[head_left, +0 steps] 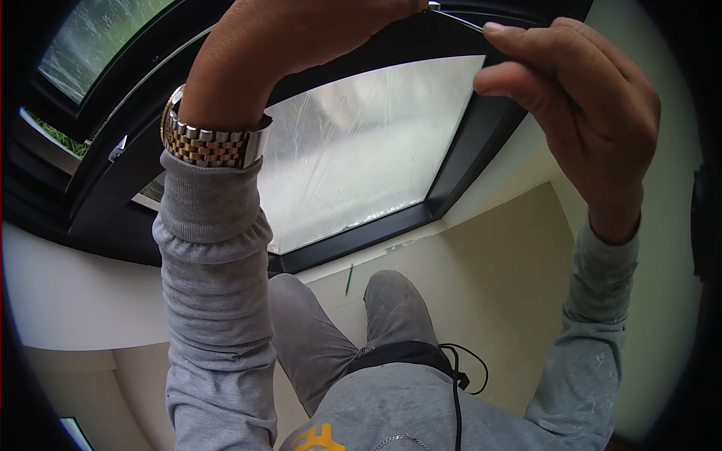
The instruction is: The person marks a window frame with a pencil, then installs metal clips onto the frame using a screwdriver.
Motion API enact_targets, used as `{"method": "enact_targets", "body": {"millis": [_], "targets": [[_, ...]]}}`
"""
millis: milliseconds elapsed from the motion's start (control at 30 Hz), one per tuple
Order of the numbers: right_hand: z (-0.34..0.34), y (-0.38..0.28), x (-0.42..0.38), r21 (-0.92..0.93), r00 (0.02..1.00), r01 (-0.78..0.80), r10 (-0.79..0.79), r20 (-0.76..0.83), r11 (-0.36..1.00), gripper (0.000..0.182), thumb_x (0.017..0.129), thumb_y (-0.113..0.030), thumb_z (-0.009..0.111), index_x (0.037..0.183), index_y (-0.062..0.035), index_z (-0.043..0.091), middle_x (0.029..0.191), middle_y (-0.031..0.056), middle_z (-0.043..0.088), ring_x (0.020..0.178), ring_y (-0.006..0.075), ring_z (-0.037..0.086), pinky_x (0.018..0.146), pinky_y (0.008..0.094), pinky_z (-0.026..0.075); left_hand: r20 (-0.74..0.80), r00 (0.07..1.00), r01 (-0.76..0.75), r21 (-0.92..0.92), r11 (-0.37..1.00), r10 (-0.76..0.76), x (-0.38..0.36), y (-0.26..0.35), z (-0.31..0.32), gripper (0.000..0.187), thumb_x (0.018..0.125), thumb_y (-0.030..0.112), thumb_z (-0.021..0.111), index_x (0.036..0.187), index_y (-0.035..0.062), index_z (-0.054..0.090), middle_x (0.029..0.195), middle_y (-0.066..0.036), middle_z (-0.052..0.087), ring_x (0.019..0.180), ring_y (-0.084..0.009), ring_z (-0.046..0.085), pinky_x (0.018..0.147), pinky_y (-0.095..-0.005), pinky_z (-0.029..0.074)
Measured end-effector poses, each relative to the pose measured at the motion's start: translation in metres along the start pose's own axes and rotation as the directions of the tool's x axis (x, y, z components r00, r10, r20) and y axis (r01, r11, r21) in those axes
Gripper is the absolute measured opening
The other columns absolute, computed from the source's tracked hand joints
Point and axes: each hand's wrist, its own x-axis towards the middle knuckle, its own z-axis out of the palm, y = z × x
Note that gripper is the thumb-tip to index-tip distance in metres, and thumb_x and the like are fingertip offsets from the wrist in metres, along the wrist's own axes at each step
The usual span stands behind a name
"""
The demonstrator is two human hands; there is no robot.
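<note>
My left hand (301, 37) reaches across the top of the black window frame (346, 244), its fingers partly cut off by the upper edge of the view. They look curled together beside a small bright metal piece (433, 6). From there a thin metal rod (459, 20) slants down to my right hand (594, 98). One fingertip of that hand touches the rod's end, while the thumb stays apart below it. Whether the rod is loose or part of the window cannot be made out.
A wet, streaked glass pane (376, 143) fills the frame below my hands. To the left is another black sash (113, 83) with a metal catch (118, 148). A green pencil-like stick (349, 279) lies beyond my knees. A black cord (457, 391) hangs over my front.
</note>
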Motion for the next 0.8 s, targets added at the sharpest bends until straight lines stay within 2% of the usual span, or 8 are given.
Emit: {"method": "enact_targets", "body": {"millis": [133,233,367,467,567,633,733,800], "targets": [[0.021,-0.003,0.007,-0.119,0.987,0.045,-0.062,-0.146,0.992,0.023,0.098,-0.023,0.068,0.104,-0.0007,0.07,0.062,-0.0035,0.052,0.052,0.0053,0.049,0.043,0.0214,0.039,-0.041,0.998,-0.054,0.044,0.998,0.056,-0.006,0.002,0.006,0.028,0.093,0.02,0.069,0.092,-0.0073,0.074,0.074,-0.016,0.068,0.067,-0.0228,0.063,0.068,-0.037,0.052],[0.028,-0.011,0.007,-0.034,0.964,-0.15,0.139,-0.226,0.988,0.037,0.085,-0.032,0.083,0.073,-0.0016,0.066,0.056,0.0036,0.057,0.045,0.0116,0.054,0.041,0.0257,0.039,-0.077,0.993,-0.083,0.091,0.992,0.09,-0.008,0.003,0.007,0.027,0.093,0.019,0.068,0.092,-0.0072,0.074,0.075,-0.016,0.068,0.068,-0.0229,0.063,0.068,-0.0372,0.052],[0.037,-0.03,0.017,0.002,0.894,-0.3,0.282,-0.349,0.954,0.042,0.086,-0.033,0.082,0.066,-0.0032,0.06,0.054,0.0044,0.054,0.043,0.0149,0.053,0.04,0.027,0.039,-0.086,0.994,-0.059,0.104,0.993,0.068,-0.005,0.01,0.006,0.027,0.092,0.019,0.067,0.092,-0.0075,0.074,0.076,-0.017,0.068,0.069,-0.0229,0.063,0.069,-0.0374,0.052],[0.041,-0.025,0.016,-0.055,0.883,-0.284,0.238,-0.405,0.957,0.042,0.089,-0.032,0.08,0.066,-0.0031,0.059,0.053,0.0049,0.053,0.043,0.015,0.051,0.04,0.0279,0.037,0.022,0.972,0.233,0.055,0.971,-0.235,0.003,0.015,0.004,0.026,0.092,0.018,0.067,0.092,-0.0071,0.074,0.076,-0.016,0.068,0.069,-0.0227,0.063,0.069,-0.0371,0.052],[0.025,-0.029,0.018,-0.104,0.912,-0.354,0.318,-0.259,0.93,0.04,0.095,-0.03,0.074,0.068,-0.003,0.061,0.053,0.0039,0.052,0.043,0.0133,0.047,0.04,0.0288,0.034,-0.134,0.982,-0.114,0.143,0.983,0.133,-0.01,0.005,0.011,0.025,0.092,0.018,0.067,0.092,-0.006,0.075,0.075,-0.015,0.068,0.068,-0.0216,0.063,0.068,-0.0365,0.051],[0.02,-0.034,0.021,-0.118,0.867,-0.498,0.489,-0.099,0.859,0.04,0.099,-0.03,0.069,0.07,-0.0029,0.062,0.053,0.0025,0.051,0.044,0.0116,0.044,0.041,0.0289,0.033,-0.065,0.998,-0.019,0.084,0.996,0.024,-0.008,0.007,0.007,0.025,0.092,0.018,0.067,0.092,-0.0056,0.075,0.074,-0.014,0.068,0.067,-0.0204,0.062,0.067,-0.0358,0.051],[0.024,-0.035,0.021,0.558,0.7,-0.544,0.705,-0.11,0.627,0.044,0.106,-0.029,0.057,0.072,-0.0025,0.063,0.054,-0.001,0.048,0.046,0.0087,0.04,0.044,0.028,0.03,-0.07,0.996,-0.043,0.092,0.995,0.049,-0.009,0.006,0.007,0.024,0.091,0.017,0.068,0.092,-0.0055,0.076,0.072,-0.013,0.068,0.065,-0.0193,0.062,0.065,-0.0348,0.05],[0.014,-0.029,0.018,0.536,0.65,-0.642,0.76,0.001,0.548,0.046,0.108,-0.031,0.052,0.074,-0.0019,0.063,0.055,-0.0026,0.048,0.048,0.0062,0.04,0.046,0.0255,0.029,-0.068,0.996,-0.051,0.101,0.994,0.058,-0.008,0.005,0.007,0.024,0.091,0.017,0.068,0.091,-0.0057,0.076,0.071,-0.013,0.068,0.064,-0.019,0.061,0.064,-0.0343,0.05]]}}
